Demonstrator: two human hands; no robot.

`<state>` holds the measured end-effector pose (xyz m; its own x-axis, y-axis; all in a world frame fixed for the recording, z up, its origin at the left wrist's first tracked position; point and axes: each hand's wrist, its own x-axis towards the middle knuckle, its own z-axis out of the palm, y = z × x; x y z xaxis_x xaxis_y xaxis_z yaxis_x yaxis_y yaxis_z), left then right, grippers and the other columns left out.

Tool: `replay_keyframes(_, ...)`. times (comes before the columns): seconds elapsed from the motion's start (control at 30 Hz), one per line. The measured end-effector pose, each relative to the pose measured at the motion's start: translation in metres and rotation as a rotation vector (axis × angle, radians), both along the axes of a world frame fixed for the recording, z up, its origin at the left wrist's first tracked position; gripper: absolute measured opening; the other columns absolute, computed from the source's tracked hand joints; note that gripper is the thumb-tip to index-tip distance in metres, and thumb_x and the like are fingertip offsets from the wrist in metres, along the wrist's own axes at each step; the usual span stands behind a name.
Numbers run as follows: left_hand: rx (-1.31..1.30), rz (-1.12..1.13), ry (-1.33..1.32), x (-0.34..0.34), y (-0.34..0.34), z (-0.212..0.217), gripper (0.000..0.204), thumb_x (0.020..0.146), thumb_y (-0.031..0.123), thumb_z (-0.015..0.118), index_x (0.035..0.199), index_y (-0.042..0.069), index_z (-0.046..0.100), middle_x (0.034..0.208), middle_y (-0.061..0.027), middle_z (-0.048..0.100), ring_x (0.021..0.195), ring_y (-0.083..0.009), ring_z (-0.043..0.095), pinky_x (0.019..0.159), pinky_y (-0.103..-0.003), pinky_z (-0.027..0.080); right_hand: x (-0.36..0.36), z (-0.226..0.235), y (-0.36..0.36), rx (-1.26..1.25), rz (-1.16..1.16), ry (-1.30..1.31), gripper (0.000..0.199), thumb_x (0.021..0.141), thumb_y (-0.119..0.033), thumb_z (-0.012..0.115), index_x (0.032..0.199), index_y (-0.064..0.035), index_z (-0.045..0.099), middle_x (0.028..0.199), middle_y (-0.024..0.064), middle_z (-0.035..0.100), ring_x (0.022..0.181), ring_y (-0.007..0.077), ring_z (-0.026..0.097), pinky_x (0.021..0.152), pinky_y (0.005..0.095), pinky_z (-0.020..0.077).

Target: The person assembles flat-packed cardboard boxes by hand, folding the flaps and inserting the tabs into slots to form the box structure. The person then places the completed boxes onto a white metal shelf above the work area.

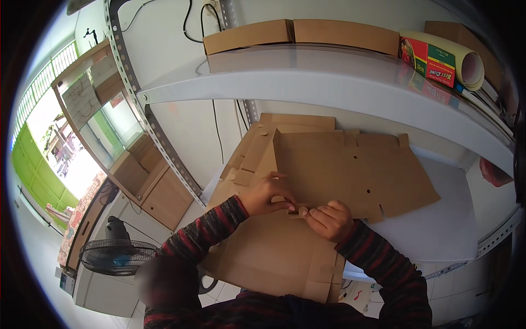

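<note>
Two hands met over a flat cardboard box blank [274,252] that lay on the white tabletop [438,225], its near edge hanging over the tabletop's front toward the person. The left hand [268,194] curled its fingers down over a small tab [300,211] at the blank's far edge, thumb and fingertips closed on it. The right hand [330,219] sat just beside it, fingers bent into a loose fist and pinching the same tab from the other side, so the two hands nearly touched. Both forearms wore dark sleeves with red stripes [378,263].

Just behind the hands, a second, larger flat cardboard sheet [350,170] with slots and small holes spread across the tabletop, partly raised at its left fold. More cut cardboard pieces [246,156] were stacked to its left, leaning toward the wall.

Above, a white shelf [329,82] on perforated metal uprights carried two long cardboard boxes [301,33] and, at the right, a roll in a red and green printed wrapper [438,60]. Well down to the left, a black fan [116,255] stood on the floor near wooden cabinets [159,192].
</note>
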<state>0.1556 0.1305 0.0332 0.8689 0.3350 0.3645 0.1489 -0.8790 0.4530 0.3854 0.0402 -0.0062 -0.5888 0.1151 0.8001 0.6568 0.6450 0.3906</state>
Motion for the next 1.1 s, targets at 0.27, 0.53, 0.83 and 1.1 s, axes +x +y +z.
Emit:
replay_keyframes(0.27, 0.029, -0.014, 0.006, 0.003, -0.004, 0.011, 0.012, 0.082, 0.013, 0.076, 0.093, 0.010, 0.073, 0.084, -0.0013, 0.072, 0.083, -0.0211, 0.066, 0.087, -0.038, 0.047, -0.002, 0.004, -0.004, 0.029, -0.037, -0.022, 0.019, 0.085, -0.005, 0.067, 0.070, -0.0108, 0.059, 0.067, -0.0042, 0.053, 0.061, 0.0067, 0.054, 0.056, 0.0246, 0.0368)
replay_keyframes(0.53, -0.112, -0.093, 0.041, 0.012, 0.005, 0.006, 0.014, 0.079, 0.008, 0.073, 0.093, 0.004, 0.071, 0.082, -0.0104, 0.071, 0.078, -0.0254, 0.071, 0.072, -0.035, 0.055, -0.006, 0.002, -0.002, 0.036, -0.071, -0.094, 0.015, 0.084, -0.006, 0.066, 0.071, -0.0102, 0.058, 0.068, -0.0027, 0.054, 0.064, 0.0093, 0.056, 0.060, 0.0252, 0.0412)
replay_keyframes(0.83, -0.326, -0.002, -0.007, 0.016, 0.048, -0.015, 0.014, 0.077, 0.009, 0.072, 0.088, 0.003, 0.065, 0.075, -0.0094, 0.070, 0.070, -0.0214, 0.069, 0.065, -0.033, 0.054, -0.020, 0.030, 0.029, -0.144, -0.119, -0.276, 0.006, 0.075, -0.010, 0.062, 0.073, -0.0096, 0.056, 0.071, 0.0010, 0.052, 0.069, 0.0140, 0.056, 0.068, 0.0287, 0.0450)
replay_keyframes(1.1, -0.321, -0.086, -0.175, 0.017, 0.052, -0.024, 0.013, 0.079, 0.006, 0.072, 0.088, 0.003, 0.063, 0.076, -0.0084, 0.069, 0.074, -0.0191, 0.068, 0.064, -0.031, 0.052, -0.001, 0.009, 0.039, -0.043, -0.118, -0.257, 0.011, 0.081, -0.010, 0.064, 0.072, -0.0129, 0.057, 0.071, -0.0027, 0.051, 0.068, 0.0105, 0.055, 0.069, 0.0285, 0.0440)
